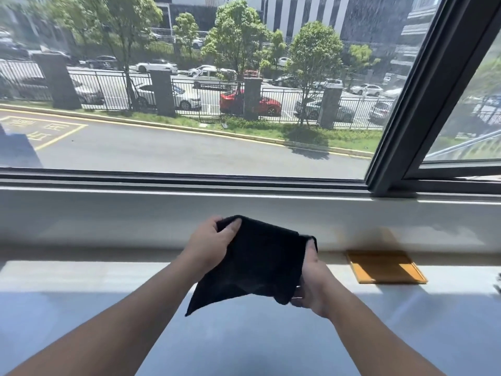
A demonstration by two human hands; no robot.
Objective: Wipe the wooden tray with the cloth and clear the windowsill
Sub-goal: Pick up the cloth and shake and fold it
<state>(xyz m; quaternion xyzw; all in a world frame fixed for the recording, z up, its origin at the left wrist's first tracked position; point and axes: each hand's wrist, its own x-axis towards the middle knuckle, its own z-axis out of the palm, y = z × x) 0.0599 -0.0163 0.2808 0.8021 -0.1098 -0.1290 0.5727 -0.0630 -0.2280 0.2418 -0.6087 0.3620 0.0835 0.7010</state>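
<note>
A black cloth (257, 261) hangs spread between my two hands above the middle of the windowsill (108, 278). My left hand (208, 245) pinches its upper left corner. My right hand (311, 283) grips its right edge, partly hidden behind the fabric, and one loose corner droops down to the left. The wooden tray (385, 267) lies flat on the sill to the right of my hands, against the low white wall under the window, half in shadow and with nothing on it.
A large window with a dark frame (406, 104) runs along the back of the sill, above a low white ledge (162, 213). A small dark object (498, 283) shows at the far right edge of the sill.
</note>
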